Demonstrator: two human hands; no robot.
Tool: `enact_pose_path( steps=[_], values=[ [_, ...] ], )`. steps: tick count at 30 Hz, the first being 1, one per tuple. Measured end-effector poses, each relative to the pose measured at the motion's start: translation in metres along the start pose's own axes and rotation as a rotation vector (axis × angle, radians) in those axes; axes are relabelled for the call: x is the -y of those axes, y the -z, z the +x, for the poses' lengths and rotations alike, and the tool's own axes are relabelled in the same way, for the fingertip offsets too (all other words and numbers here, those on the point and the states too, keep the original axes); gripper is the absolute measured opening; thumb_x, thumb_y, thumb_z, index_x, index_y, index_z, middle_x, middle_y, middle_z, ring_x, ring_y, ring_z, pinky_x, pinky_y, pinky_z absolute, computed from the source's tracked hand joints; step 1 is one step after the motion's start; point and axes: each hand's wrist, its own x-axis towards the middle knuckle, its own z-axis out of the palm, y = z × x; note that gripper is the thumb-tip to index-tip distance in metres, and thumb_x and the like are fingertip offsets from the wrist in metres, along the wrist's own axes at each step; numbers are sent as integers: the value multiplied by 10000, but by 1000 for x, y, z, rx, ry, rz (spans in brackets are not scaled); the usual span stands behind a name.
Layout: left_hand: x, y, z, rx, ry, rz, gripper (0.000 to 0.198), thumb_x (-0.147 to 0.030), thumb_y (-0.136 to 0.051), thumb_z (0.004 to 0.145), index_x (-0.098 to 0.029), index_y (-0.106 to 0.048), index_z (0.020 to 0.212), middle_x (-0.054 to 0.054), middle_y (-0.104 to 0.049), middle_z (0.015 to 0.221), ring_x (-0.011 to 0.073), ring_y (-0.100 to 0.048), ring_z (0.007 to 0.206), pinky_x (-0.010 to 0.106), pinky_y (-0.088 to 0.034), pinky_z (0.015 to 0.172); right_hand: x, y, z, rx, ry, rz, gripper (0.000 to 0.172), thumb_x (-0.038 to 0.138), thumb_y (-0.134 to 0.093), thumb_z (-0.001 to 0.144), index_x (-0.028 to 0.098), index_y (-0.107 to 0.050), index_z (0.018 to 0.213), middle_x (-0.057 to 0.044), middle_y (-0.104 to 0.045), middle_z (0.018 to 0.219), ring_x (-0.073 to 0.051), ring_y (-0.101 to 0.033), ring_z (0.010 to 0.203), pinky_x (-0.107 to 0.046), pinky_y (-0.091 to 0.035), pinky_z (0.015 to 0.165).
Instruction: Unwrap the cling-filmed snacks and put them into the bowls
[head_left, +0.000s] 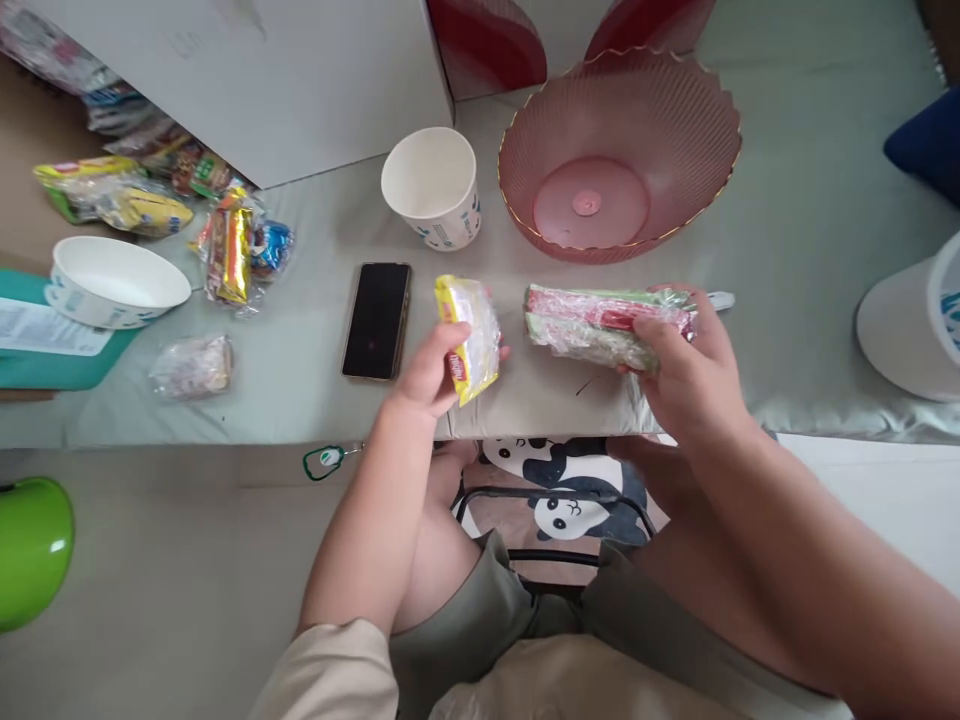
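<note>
My left hand [429, 372] is closed on a small yellow snack packet [470, 334] in clear wrap, lifted just above the table's near edge. My right hand [686, 362] grips the right end of a longer clear-wrapped packet [592, 325] with red and green inside, which lies on the grey-green tablecloth [787, 250]. Behind both packets stands an empty pink ribbed plastic bowl [705, 130]. A white paper cup [433, 188] stands to the bowl's left, and a black phone [376, 319] lies flat just left of my left hand.
Several wrapped snack packets [238, 250] lie at the left by a white paper bowl [112, 282] and a small clear bag [193, 366]. A large white box [262, 80] stands at the back. Another white container [911, 320] sits at the right edge, a green object [31, 545] at the lower left.
</note>
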Motion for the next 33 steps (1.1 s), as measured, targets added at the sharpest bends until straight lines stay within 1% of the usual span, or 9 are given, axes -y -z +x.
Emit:
enact_pose_path(
  steps=[4, 8, 10, 13, 17, 20, 23, 28, 33],
  values=[
    [9, -8, 17, -101, -122, 136, 534, -501, -722, 756, -196, -664, 1190, 114, -756, 1187, 355, -672, 1260, 498, -554, 1059, 0, 5, 2, 0, 41, -61, 325, 446, -671, 872, 302, -509, 1114, -62, -656, 971, -257, -695, 828, -348, -534, 500],
    [13, -10, 12, -497, -478, 451, 468, -519, -650, 880, -279, -623, 1281, 67, -638, 1434, 295, -520, 1454, 457, -419, 1212, 2, 1, 4, -6, -5, 79, 324, 392, -690, 831, 305, -472, 1054, -31, -622, 953, -221, -661, 798, -344, -549, 547],
    [16, -14, 3, -557, -584, 457, 501, -601, -636, 896, -297, -606, 1293, 68, -604, 1460, 297, -505, 1464, 468, -395, 1235, 2, -5, 1, 34, -17, 163, 376, 395, -727, 790, 304, -455, 1032, -9, -599, 937, -198, -637, 785, -346, -567, 600],
    [25, -25, -9, -285, -550, 287, 651, -688, -697, 834, -314, -577, 1353, 84, -603, 1466, 332, -528, 1446, 483, -450, 1194, 3, -18, -14, 196, -54, 181, 443, 463, -765, 770, 303, -441, 1026, -1, -608, 953, -178, -624, 767, -333, -564, 628],
    [34, -35, -16, 113, -275, 57, 763, -682, -747, 801, -292, -551, 1427, 107, -654, 1433, 362, -549, 1439, 520, -514, 1140, 8, -30, -38, 443, 13, -18, 367, 570, -673, 889, 288, -485, 1028, -27, -661, 990, -186, -649, 784, -342, -563, 643],
    [29, -35, -17, 76, -173, -51, 687, -605, -733, 846, -278, -548, 1422, 112, -701, 1366, 373, -612, 1379, 555, -543, 1094, 13, -19, -38, 446, 348, -373, 228, 488, -557, 984, 266, -592, 1020, -63, -697, 1025, -224, -672, 917, -420, -570, 837],
    [20, -32, -15, 4, -145, -91, 715, -551, -703, 863, -341, -449, 1497, 85, -690, 1394, 380, -648, 1336, 578, -576, 1030, 10, 7, -15, 199, 627, -768, 138, 310, -584, 939, 250, -647, 1047, -105, -714, 1080, -294, -667, 1063, -509, -509, 981],
    [15, -26, -9, -97, -272, 40, 947, -484, -672, 815, -539, -156, 1608, -30, -452, 1653, 335, -584, 1417, 554, -557, 1064, -8, 46, 29, -43, 591, -1133, 290, 256, -613, 872, 228, -665, 1157, -177, -654, 1352, -439, -532, 1352, -684, -330, 1115],
    [13, -20, -10, 37, -223, 175, 1078, -574, -785, 692, -513, -232, 1615, 16, -508, 1579, 396, -580, 1399, 584, -546, 1044, -8, 46, 27, -22, 526, -1108, 133, 354, -601, 904, 239, -623, 967, -136, -702, 1029, -352, -643, 1018, -613, -431, 973]
  ],
)
